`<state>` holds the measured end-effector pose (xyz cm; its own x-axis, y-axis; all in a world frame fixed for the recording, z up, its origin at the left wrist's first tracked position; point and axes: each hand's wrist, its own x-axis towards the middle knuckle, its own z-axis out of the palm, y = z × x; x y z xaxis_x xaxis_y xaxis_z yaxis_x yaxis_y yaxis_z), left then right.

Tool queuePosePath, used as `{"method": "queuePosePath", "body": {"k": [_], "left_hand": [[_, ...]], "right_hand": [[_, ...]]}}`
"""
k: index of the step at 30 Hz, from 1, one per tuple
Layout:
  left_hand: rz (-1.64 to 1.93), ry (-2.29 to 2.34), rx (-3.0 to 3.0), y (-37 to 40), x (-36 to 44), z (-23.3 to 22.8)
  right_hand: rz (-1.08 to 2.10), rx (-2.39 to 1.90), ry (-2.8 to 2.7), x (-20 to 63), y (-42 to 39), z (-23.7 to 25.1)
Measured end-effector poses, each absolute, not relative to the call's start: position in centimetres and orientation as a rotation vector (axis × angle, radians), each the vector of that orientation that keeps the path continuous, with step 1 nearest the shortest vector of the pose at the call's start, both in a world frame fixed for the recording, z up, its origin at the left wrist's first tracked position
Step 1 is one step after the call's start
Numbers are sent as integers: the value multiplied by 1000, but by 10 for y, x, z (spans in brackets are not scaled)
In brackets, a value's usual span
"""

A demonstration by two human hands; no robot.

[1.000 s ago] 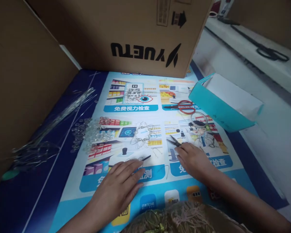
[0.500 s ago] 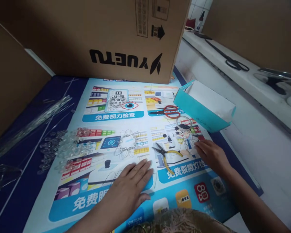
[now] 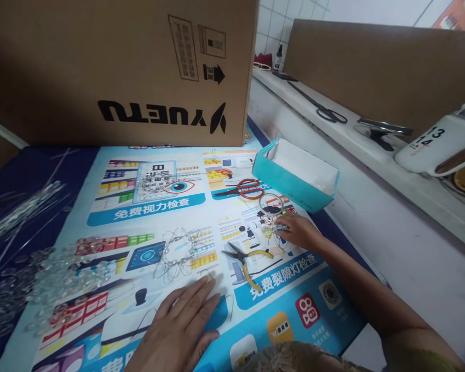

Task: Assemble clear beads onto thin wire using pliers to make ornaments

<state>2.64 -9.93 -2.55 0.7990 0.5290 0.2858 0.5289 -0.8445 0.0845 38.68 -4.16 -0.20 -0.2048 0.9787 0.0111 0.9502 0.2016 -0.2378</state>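
Wire pieces (image 3: pixel 273 233), thin and tangled, lie on the printed poster (image 3: pixel 155 212) that covers the table, just below a small clear ring (image 3: pixel 272 203). I read the right hand (image 3: pixel 299 232) as reaching into them: its fingertips are bunched together at the wire, apparently pinching a strand, though I cannot tell for certain that anything is gripped. The left hand (image 3: pixel 180 325) lies flat, fingers spread, palm down on the poster near the front edge, touching a loose bent wire (image 3: pixel 149 316) beside it.

Between the two hands lie pliers with yellow handles (image 3: pixel 246 258), released and resting on the poster. Just left of them sits a beaded wire flower (image 3: pixel 180 250), partly built by the look of it. Red scissors (image 3: pixel 242 189) lie beyond the ring, and a shallow teal box (image 3: pixel 296 178) stands at the poster's right edge. A heap of clear beads (image 3: pixel 42 281) spreads over the left side, with a bundle of clear rods (image 3: pixel 17 214) further out. A large cardboard carton (image 3: pixel 120 72) stands behind everything.

My judgement: the step in hand is selecting a fresh length of wire, with the tool set aside. The next move calls for a firm pinch on a single strand and a clean lift clear of the tangle, without dragging the ring along.
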Motion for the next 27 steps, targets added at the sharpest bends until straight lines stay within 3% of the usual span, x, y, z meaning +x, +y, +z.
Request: {"method": "queuePosePath", "body": {"k": [15,22,27], "left_hand": [[548,822,2982,-97,26,-25],[548,840,2905,-101,27,-25],[599,844,2826,-104,26,-25]], "right_hand": [[324,-1772,-2448,401,-76,18],[-241,-1578,-2973,374,-93,14],[-255,-1485,-3115,370,-78,12]]}}
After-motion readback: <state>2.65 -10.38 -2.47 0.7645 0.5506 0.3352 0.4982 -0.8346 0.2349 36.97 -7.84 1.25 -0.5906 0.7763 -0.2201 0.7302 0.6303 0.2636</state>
